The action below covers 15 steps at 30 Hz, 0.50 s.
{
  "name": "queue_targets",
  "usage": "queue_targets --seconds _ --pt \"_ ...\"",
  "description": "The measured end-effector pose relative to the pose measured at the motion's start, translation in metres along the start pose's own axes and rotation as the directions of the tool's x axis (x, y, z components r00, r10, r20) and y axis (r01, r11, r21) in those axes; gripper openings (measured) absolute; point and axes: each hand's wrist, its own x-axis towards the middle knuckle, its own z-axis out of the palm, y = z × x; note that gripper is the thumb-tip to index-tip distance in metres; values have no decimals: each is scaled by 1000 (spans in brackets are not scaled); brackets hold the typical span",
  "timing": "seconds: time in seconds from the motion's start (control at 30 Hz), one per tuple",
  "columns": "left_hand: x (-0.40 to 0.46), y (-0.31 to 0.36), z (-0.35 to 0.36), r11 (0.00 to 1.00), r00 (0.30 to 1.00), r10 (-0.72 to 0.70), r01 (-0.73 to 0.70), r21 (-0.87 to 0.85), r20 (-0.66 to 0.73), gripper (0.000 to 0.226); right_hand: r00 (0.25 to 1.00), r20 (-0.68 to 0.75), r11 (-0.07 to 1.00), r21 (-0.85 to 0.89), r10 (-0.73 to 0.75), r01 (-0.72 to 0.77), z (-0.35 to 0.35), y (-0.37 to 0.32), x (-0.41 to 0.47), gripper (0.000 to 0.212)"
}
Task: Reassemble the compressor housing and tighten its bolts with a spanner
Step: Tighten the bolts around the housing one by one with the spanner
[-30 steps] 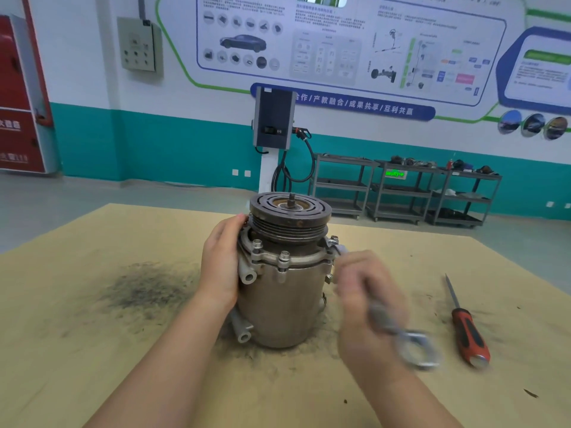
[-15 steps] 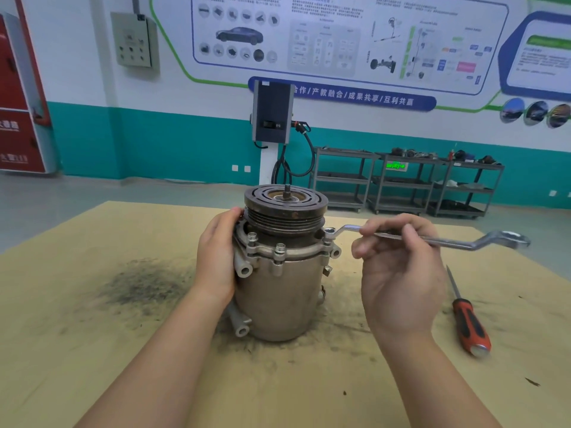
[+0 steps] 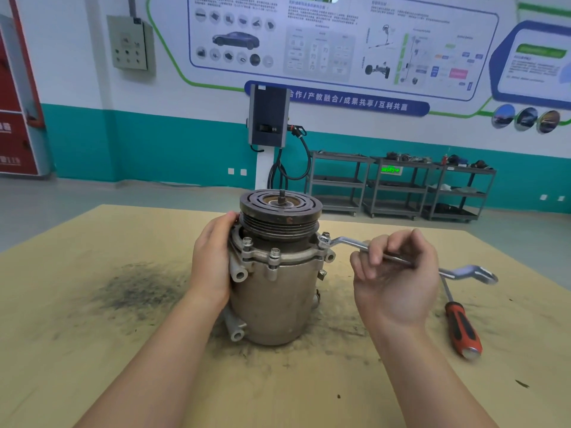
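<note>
A grey-brown cylindrical metal compressor [image 3: 278,291] is standing upright near the middle of a tan, board-like tabletop [image 3: 92,350], with a dark grooved pulley disc [image 3: 280,208] sitting on its top end and a short threaded shaft poking up from the disc's centre. Around the upper part of the body a lighter metal flange is carrying several bolts; two of them [image 3: 247,242] are showing on the near side, standing upright.

The person's left hand [image 3: 213,261] is wrapping around the left side of the compressor just below the pulley, fingers curled behind the housing and palm pressing against it. The right hand [image 3: 395,273] is pinching the shaft of a bright steel offset ring spanner [image 3: 352,244] between curled fingers and thumb. The spanner's near ring is sitting on a bolt at the right edge of the flange, while its far ring [image 3: 475,273] is sticking out past the hand to the right, slightly blurred, above the tabletop.

A screwdriver with a red and black handle [image 3: 462,329] is lying on the tabletop to the right of the right hand, its thin metal blade pointing away from the person and passing beneath the spanner's far end. A patch of dark sooty grime [image 3: 136,285] is spreading across the tabletop left of the compressor, with lighter smudges around its base.

Beyond the table, grey metal shelving carts [image 3: 398,186] are standing against a teal and white wall, beside a dark wall-mounted charging unit [image 3: 268,115] with a hanging cable.
</note>
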Motion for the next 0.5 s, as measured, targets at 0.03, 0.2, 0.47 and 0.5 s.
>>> queue_targets --seconds 0.03,0.2,0.47,0.5 --pt "0 0 0 1000 1000 -4 4 -5 0 23 994 49 993 -66 -97 100 0 3 -6 39" --pt "1 -1 0 1000 1000 -11 11 -8 3 23 716 607 532 -502 -345 682 7 28 -40 17" --pt "1 -2 -1 1000 1000 -21 21 -12 14 19 703 625 536 -486 -339 691 10 14 -31 18" --pt "1 -2 -1 1000 1000 -19 19 -15 10 19 763 538 632 -463 -357 622 11 10 -29 21"
